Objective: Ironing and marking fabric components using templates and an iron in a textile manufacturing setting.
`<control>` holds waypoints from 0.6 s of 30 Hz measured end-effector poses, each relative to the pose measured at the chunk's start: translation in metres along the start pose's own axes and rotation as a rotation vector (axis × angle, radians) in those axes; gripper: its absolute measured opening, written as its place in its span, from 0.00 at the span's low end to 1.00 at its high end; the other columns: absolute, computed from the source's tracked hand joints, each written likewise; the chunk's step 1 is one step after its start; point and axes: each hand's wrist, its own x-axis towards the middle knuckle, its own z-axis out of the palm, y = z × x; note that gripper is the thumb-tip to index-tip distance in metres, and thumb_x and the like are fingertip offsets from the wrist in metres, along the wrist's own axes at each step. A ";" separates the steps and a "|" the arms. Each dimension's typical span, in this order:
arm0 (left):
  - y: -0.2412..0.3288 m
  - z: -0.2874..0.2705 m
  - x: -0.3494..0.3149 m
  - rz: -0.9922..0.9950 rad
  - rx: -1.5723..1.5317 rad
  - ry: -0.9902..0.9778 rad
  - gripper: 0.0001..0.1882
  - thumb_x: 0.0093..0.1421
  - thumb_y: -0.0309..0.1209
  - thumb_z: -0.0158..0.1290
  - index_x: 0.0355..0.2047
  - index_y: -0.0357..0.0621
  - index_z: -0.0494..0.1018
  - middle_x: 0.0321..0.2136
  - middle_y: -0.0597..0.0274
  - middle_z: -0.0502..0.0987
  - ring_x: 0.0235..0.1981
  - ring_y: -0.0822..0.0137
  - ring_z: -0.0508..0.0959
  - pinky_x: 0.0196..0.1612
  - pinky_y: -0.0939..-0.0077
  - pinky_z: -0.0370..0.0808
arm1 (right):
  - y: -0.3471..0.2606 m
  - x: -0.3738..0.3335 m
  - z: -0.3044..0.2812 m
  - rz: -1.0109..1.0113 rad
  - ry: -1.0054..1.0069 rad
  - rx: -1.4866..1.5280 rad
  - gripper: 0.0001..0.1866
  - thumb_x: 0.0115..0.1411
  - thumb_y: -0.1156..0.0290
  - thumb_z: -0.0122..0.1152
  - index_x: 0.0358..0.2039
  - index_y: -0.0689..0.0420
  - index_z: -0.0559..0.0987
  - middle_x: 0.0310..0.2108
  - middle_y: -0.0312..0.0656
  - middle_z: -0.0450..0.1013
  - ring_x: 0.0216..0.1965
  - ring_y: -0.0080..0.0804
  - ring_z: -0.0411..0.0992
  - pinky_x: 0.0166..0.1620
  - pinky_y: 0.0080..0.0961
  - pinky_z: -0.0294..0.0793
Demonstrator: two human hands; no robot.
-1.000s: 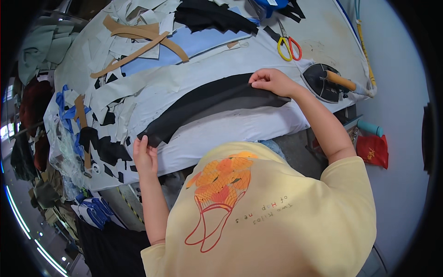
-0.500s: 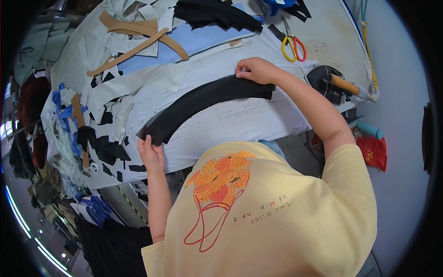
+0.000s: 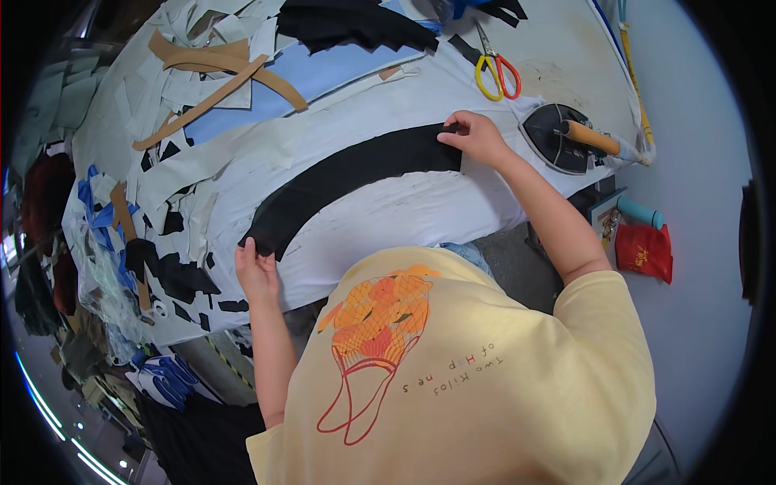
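A curved black fabric strip point(image 3: 347, 166) arches across the white cloth point(image 3: 388, 214) on the table. My left hand point(image 3: 257, 273) pinches its lower left end, thumb and fingers pressed together at the edge. At the opposite end, my right hand point(image 3: 482, 139) grips the upper corner between thumb and fingers. Between my hands the strip lies smooth, its dark layers hard to tell apart. Just right of my right hand rests an iron point(image 3: 558, 137) with a wooden handle. Scissors point(image 3: 496, 74) with one yellow and one red handle lie beyond that hand.
Brown curved strips point(image 3: 218, 93), white scraps and light blue sheets point(image 3: 323, 69) cover the far left. Black scraps point(image 3: 178, 271) and clear plastic point(image 3: 101, 263) lie at the left. A large black fabric piece point(image 3: 352, 24) sits at the back. A red bag point(image 3: 644, 250) hangs by the right wall.
My right hand has slid rightward to the strip's end corner. The grey sheer margin seen along the strip's edge earlier no longer shows. My left hand still holds the left end.
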 end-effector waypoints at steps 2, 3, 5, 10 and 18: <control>0.009 0.002 -0.006 0.043 -0.045 -0.084 0.07 0.66 0.26 0.48 0.43 0.40 0.67 0.40 0.56 0.77 0.39 0.65 0.80 0.42 0.71 0.80 | -0.003 -0.005 0.007 -0.020 0.151 0.163 0.14 0.52 0.65 0.69 0.34 0.59 0.77 0.25 0.36 0.72 0.27 0.22 0.69 0.34 0.22 0.71; 0.013 0.005 -0.008 0.041 -0.040 -0.087 0.07 0.66 0.26 0.48 0.43 0.40 0.67 0.40 0.56 0.77 0.39 0.65 0.80 0.42 0.71 0.80 | -0.006 -0.007 0.008 -0.016 0.154 0.166 0.14 0.52 0.65 0.69 0.34 0.59 0.77 0.25 0.36 0.72 0.27 0.22 0.69 0.34 0.22 0.71; 0.020 0.011 -0.014 0.081 0.056 -0.100 0.09 0.66 0.25 0.46 0.45 0.39 0.66 0.41 0.55 0.76 0.39 0.64 0.80 0.42 0.71 0.81 | -0.013 -0.012 0.007 0.031 0.190 0.257 0.11 0.55 0.68 0.65 0.35 0.60 0.76 0.27 0.39 0.74 0.28 0.26 0.71 0.35 0.24 0.71; 0.032 0.032 -0.029 0.118 0.129 -0.111 0.13 0.66 0.25 0.44 0.51 0.37 0.65 0.44 0.53 0.76 0.42 0.62 0.79 0.44 0.69 0.80 | -0.005 -0.013 0.010 -0.082 0.305 0.083 0.09 0.57 0.71 0.62 0.36 0.61 0.75 0.30 0.45 0.75 0.31 0.36 0.73 0.37 0.28 0.72; 0.026 0.030 -0.027 0.166 0.084 -0.170 0.17 0.67 0.24 0.44 0.55 0.36 0.66 0.49 0.51 0.74 0.48 0.61 0.77 0.49 0.67 0.77 | 0.010 -0.014 0.020 -0.052 0.370 0.081 0.10 0.57 0.70 0.63 0.35 0.62 0.75 0.30 0.47 0.75 0.31 0.41 0.73 0.37 0.31 0.72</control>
